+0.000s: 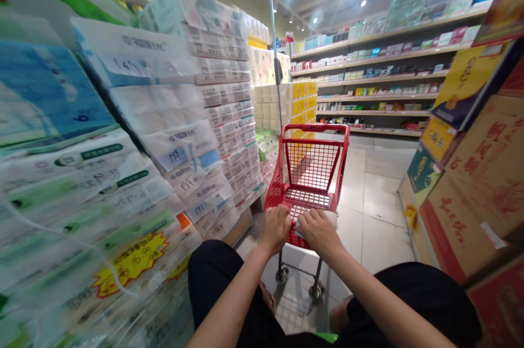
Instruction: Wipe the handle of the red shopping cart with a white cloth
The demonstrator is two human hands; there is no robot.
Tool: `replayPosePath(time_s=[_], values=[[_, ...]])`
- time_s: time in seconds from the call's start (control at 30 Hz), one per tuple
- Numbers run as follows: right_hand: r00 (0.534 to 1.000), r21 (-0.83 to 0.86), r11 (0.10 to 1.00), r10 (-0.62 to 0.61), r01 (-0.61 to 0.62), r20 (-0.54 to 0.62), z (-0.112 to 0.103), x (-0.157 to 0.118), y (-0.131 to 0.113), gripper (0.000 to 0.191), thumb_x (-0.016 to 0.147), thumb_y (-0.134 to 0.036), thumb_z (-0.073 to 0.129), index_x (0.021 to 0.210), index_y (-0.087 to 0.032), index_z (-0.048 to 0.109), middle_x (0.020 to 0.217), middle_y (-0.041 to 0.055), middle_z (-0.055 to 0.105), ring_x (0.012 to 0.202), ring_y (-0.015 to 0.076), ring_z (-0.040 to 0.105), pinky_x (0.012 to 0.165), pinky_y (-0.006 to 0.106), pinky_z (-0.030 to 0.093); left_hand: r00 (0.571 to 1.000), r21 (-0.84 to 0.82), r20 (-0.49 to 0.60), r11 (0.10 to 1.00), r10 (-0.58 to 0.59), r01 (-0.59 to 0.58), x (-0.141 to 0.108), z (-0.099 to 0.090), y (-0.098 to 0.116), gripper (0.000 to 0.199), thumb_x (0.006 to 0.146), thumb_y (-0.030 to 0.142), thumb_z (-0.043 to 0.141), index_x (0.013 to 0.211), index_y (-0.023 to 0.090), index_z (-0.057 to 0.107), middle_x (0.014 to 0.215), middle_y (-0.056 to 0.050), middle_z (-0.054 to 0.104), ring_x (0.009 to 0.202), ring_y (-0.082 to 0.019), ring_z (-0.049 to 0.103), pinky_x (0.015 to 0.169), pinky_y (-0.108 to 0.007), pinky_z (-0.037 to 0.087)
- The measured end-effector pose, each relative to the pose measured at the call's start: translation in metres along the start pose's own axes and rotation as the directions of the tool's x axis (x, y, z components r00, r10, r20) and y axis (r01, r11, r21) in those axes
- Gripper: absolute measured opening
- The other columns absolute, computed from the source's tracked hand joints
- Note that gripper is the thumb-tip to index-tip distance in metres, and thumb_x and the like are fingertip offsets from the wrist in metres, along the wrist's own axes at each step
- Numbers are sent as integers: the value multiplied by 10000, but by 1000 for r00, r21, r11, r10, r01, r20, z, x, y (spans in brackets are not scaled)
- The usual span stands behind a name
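I am watching both hands resting on the near handle of the red shopping cart (311, 173), left hand (275, 228) and right hand (318, 231) side by side, almost touching, fingers curled over and clenched on the bar; the handle is running crosswise under the knuckles, while the cart's long axis is pointing straight ahead down the aisle, away from the fingers; neither hand is sitting nearer, both are gripping at the middle; the cart is wire mesh, glossy red, basket empty as far as I can see, small castors on pale floor tiles (380, 211); plastic-wrapped tissue packs (172, 135) are stacking up close on the left, soft and crinkly; printed cardboard boxes (478, 184) are crowding the right
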State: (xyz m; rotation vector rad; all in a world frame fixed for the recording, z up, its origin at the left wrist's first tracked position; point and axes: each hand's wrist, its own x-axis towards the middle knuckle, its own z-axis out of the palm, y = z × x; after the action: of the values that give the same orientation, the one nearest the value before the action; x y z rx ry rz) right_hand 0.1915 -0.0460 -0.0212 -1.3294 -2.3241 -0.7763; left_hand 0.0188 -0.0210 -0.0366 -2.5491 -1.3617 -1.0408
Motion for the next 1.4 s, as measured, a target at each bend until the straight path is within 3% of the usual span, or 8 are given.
replayPosePath(time_s=[0.17, 0.3, 0.47, 0.57, 0.7, 0.83, 1.07, 1.4], values=[[1000, 17, 1000, 12, -12, -17, 2, 2, -2, 176, 923, -349, 574, 842, -194, 582, 800, 63, 623, 790, 239, 520, 728, 379, 349, 999, 29, 15, 999, 28, -29, 1, 1, -2, 184, 948, 197, 365, 1002, 189, 541, 918, -39, 584, 858, -197, 533, 849, -355, 386], [998, 98, 993, -60, 58, 17, -3, -14, 22, 166, 934, -357, 563, 896, -197, 589, 841, 43, 637, 803, 217, 543, 750, 364, 382, 995, 47, 73, 997, 63, -66, 1, -6, -7, 242, 966, 219, 345, 865, 198, 564, 864, -36, 577, 841, -190, 538, 833, -345, 385], [982, 222, 957, -178, 187, -59, -5, -42, 71, 244, 947, -379, 540, 1093, -194, 601, 1014, 52, 672, 1017, 217, 575, 1018, 416, 376, 990, 20, 109, 996, 85, -88, 2, -12, -11, 302, 982, 237, 333, 791, 197, 563, 822, -26, 559, 821, -174, 534, 822, -331, 384], [974, 267, 938, -199, 222, -109, 0, -48, 85, 305, 945, -381, 540, 1182, -196, 582, 1091, 59, 667, 1123, 219, 555, 1114, 435, 322, 991, 9, 104, 997, 79, -80, 3, -10, -10, 308, 987, 239, 334, 774, 195, 553, 810, -22, 556, 814, -167, 532, 814, -324, 381], [988, 252, 958, -111, 136, -110, 5, -47, 70, 254, 944, -365, 539, 1106, -180, 606, 1012, 65, 663, 1065, 229, 554, 1096, 436, 332, 994, 36, 83, 997, 64, -67, 3, -6, -7, 291, 977, 240, 351, 763, 197, 544, 828, -31, 565, 817, -172, 534, 807, -331, 376], [996, 186, 983, 24, -7, -88, 4, -40, 41, 209, 947, -374, 534, 935, -182, 615, 904, 66, 646, 924, 222, 544, 958, 390, 386, 995, 61, 79, 996, 53, -58, 2, -5, -5, 285, 977, 242, 342, 804, 200, 565, 870, -45, 574, 836, -188, 530, 826, -351, 371], [998, 101, 993, 57, -54, -31, -2, -23, 17, 230, 945, -381, 542, 819, -190, 563, 797, 43, 616, 811, 210, 509, 818, 349, 333, 996, 38, 84, 999, 17, -20, 2, -10, -6, 278, 996, 280, 321, 912, 210, 576, 914, -37, 574, 875, -203, 518, 866, -376, 355], [998, 18, 998, 68, -68, 11, 10, 5, -8, 171, 950, -304, 538, 834, -188, 585, 766, 51, 628, 756, 225, 517, 733, 362, 295, 999, -38, 49, 999, 8, -6, 2, 1, -6, 224, 971, 273, 354, 1084, 193, 529, 974, -45, 597, 905, -211, 526, 876, -376, 359]])
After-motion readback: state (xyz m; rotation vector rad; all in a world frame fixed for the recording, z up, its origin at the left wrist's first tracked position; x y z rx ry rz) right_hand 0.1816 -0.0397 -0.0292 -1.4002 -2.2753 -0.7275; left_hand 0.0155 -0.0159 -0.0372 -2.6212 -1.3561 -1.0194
